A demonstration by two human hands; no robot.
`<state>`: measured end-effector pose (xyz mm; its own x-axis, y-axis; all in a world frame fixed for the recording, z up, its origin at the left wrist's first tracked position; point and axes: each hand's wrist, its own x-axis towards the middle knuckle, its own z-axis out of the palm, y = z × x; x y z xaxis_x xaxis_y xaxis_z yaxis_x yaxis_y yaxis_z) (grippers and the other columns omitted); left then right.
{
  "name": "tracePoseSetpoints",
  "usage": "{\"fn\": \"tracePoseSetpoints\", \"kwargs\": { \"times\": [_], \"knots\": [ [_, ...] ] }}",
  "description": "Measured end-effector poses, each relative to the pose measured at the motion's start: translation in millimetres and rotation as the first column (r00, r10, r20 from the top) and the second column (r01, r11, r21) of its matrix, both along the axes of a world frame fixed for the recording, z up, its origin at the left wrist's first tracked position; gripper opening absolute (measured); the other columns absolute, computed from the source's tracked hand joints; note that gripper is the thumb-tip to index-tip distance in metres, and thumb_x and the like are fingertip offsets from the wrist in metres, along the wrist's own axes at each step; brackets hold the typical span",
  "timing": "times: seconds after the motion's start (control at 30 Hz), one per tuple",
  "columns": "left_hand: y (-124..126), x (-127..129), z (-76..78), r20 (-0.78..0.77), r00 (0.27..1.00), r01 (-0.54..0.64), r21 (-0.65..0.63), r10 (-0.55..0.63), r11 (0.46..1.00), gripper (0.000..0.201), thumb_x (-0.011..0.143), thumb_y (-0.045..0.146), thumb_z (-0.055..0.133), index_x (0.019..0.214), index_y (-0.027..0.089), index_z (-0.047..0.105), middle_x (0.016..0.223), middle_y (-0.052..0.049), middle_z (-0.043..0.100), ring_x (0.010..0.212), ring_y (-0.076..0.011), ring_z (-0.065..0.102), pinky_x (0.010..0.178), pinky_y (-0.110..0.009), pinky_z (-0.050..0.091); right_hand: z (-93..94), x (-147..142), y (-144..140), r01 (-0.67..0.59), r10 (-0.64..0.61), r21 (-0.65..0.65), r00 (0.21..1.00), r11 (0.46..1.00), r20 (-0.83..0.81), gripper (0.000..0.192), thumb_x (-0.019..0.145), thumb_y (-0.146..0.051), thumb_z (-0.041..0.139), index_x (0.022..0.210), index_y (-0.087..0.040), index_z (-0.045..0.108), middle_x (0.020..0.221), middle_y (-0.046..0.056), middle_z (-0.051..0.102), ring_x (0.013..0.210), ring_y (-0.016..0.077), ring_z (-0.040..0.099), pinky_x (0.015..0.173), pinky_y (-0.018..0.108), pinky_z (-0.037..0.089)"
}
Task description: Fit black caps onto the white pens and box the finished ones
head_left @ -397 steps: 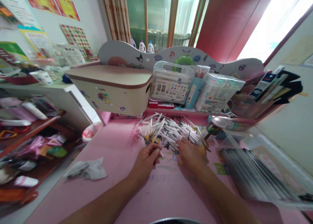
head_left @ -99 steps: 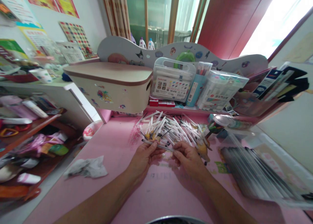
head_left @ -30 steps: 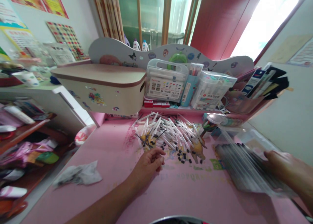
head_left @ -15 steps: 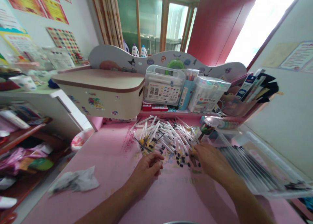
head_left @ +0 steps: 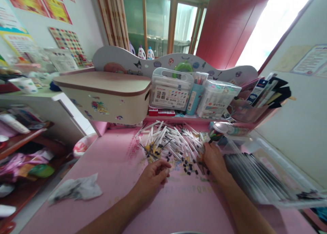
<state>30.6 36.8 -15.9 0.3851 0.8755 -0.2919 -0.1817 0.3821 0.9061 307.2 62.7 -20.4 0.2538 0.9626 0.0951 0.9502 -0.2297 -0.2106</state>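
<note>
A loose pile of white plastic tubes (head_left: 176,138), like pen barrels, lies on the pink desk (head_left: 114,166). Small black caps (head_left: 189,166) are scattered along its near edge, and thin dark rods (head_left: 152,149) cross its left part. My left hand (head_left: 154,172) rests just in front of the pile, fingers curled in towards the thumb; anything inside them is too small to make out. At the pile's right end is my right hand (head_left: 216,159), its fingers pointing down among the tubes and mostly hidden. Right of it stands a clear plastic box (head_left: 268,172) holding dark-cored, pen-like sticks in rows.
A crumpled white tissue (head_left: 76,189) lies at the left. Behind the pile, a shelf carries a lidded cream bin (head_left: 112,101), clear marker cases (head_left: 171,93) and a blue pencil tube (head_left: 194,98). A clear jar (head_left: 219,128) stands near the box.
My right hand has shifted slightly away from me and turned more upright at the right end of the pile. My left hand stays almost where it was.
</note>
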Motion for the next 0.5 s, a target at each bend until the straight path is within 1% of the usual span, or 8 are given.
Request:
{"fn": "tracePoseSetpoints", "kwargs": {
  "times": [0.1,0.2,0.37,0.5],
  "knots": [
    [0.3,-0.4,-1.4,0.003,1.0,0.009,0.007,-0.009,1.0,0.022,0.075,0.031,0.071,0.091,0.016,0.066,0.07,0.001,0.06,0.056,-0.0078,0.049,0.052,-0.02,0.033,-1.8,1.0,1.9,0.008,-0.007,-0.013,0.997,1.0,0.075,0.024,0.079,-0.016,0.061,0.102,-0.009,0.062,0.102,0.018,0.065,0.102,0.029,0.059,0.087,0.033,0.042],
    [0.3,-0.6,-1.8,-0.001,1.0,0.011,-0.001,-0.011,1.0,0.024,0.074,0.031,0.072,0.091,0.016,0.066,0.071,0.001,0.061,0.056,-0.0077,0.049,0.053,-0.02,0.034,-3.3,0.9,2.5,-0.016,0.018,-0.018,0.996,1.0,0.088,0.023,0.081,-0.011,0.055,0.101,-0.008,0.064,0.103,0.018,0.065,0.104,0.0286,0.059,0.088,0.032,0.042],
    [0.5,-0.4,-0.8,-0.015,1.0,0.008,-0.01,-0.008,1.0,0.027,0.072,0.033,0.072,0.091,0.016,0.064,0.07,0.002,0.06,0.056,-0.0081,0.049,0.052,-0.02,0.033,-4.6,-3.3,-2.3,-0.051,0.052,-0.018,0.996,0.999,0.076,0.04,0.082,-0.002,0.041,0.112,-0.01,0.066,0.11,0.015,0.067,0.106,0.0271,0.06,0.09,0.033,0.043],
    [1.2,0.1,-0.3,-0.035,0.999,0.012,-0.005,-0.012,1.0,0.027,0.072,0.034,0.071,0.091,0.015,0.064,0.07,0.002,0.06,0.056,-0.0081,0.049,0.053,-0.02,0.034,-2.2,-8.0,-9.5,-0.122,0.122,0.0,0.992,0.993,0.028,0.052,0.078,0.001,0.039,0.12,-0.013,0.066,0.12,0.013,0.067,0.11,0.0251,0.061,0.094,0.032,0.043]
  ]
}}
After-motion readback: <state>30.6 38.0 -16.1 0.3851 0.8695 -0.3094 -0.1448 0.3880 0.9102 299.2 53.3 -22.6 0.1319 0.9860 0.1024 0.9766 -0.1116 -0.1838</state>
